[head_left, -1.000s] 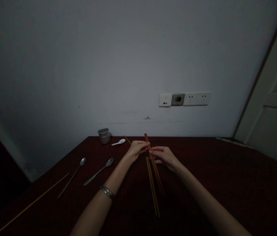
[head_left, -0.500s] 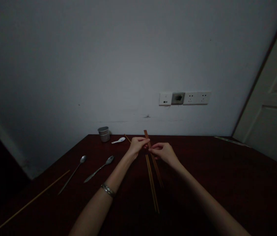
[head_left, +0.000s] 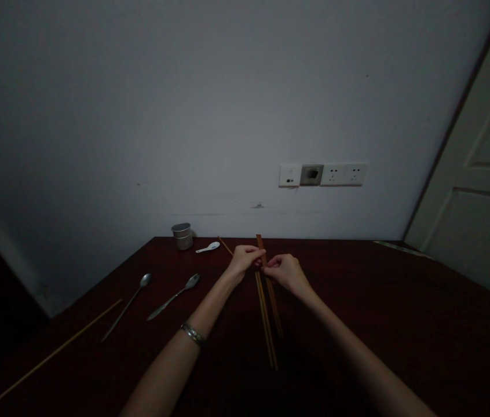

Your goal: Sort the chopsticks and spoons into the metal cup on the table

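A pair of reddish-brown chopsticks (head_left: pixel 273 304) is held side by side, tilted, with the upper ends pointing toward the wall. My left hand (head_left: pixel 243 259) pinches them near the top from the left. Just below, my right hand (head_left: pixel 286 270) grips the same pair between thumb and fingers. Lighter yellowish chopsticks (head_left: pixel 265 321) lie close to the left of the held pair, their upper ends near my fingers. Behind my left hand another thin stick (head_left: pixel 225 245) shows in part; the rest of it is hidden.
On the dark red table (head_left: pixel 358 313) lie a metal spoon (head_left: pixel 192 282), a long-handled spoon (head_left: pixel 144 281) and a long thin stick (head_left: pixel 54 353), left of my arms. A metal cup (head_left: pixel 182 237) and white spoon (head_left: pixel 209 247) are by the wall. A strip (head_left: pixel 401 249) lies at the back right.
The reddish-brown chopsticks have turned slightly more upright, and their lower ends have shifted left. Both hands keep their hold. The whole view has shifted a little.
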`<act>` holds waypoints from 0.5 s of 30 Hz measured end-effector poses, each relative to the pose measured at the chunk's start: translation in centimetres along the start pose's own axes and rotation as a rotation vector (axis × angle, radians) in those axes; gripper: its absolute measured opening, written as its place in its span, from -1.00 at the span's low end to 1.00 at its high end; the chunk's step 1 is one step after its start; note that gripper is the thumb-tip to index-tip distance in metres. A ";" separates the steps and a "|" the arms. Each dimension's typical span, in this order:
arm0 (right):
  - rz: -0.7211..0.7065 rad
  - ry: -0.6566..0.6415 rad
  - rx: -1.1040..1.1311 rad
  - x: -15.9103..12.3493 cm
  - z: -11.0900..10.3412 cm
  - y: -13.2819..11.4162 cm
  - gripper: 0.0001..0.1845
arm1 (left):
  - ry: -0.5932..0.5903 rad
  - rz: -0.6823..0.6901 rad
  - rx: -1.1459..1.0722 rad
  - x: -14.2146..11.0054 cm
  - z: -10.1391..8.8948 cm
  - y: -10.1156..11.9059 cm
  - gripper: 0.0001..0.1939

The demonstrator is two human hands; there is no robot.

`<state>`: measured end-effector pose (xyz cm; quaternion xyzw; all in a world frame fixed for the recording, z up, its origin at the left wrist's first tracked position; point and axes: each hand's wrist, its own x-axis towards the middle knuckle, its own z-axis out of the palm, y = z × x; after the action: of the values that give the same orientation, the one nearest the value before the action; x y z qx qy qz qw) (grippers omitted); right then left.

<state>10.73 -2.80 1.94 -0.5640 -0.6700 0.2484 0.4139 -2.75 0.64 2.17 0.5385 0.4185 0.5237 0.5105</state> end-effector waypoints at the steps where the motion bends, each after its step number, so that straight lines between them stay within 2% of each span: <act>1: 0.005 -0.001 -0.013 0.0 0.0 -0.1 -0.87 | -0.002 -0.002 -0.001 0.0 0.0 -0.1 -0.77; 8: 0.050 -0.013 -0.102 0.0 -0.6 0.6 -0.87 | -0.011 -0.073 0.017 0.3 -0.1 -0.9 -0.65; 15: 0.208 -0.102 -0.414 -0.8 -0.7 2.2 -0.80 | 0.046 -0.212 -0.026 1.3 -2.4 -2.3 -0.70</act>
<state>12.52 -3.11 0.38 -0.6896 -0.6650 0.1751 0.2272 -4.82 2.52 -0.07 0.4724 0.4778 0.4843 0.5604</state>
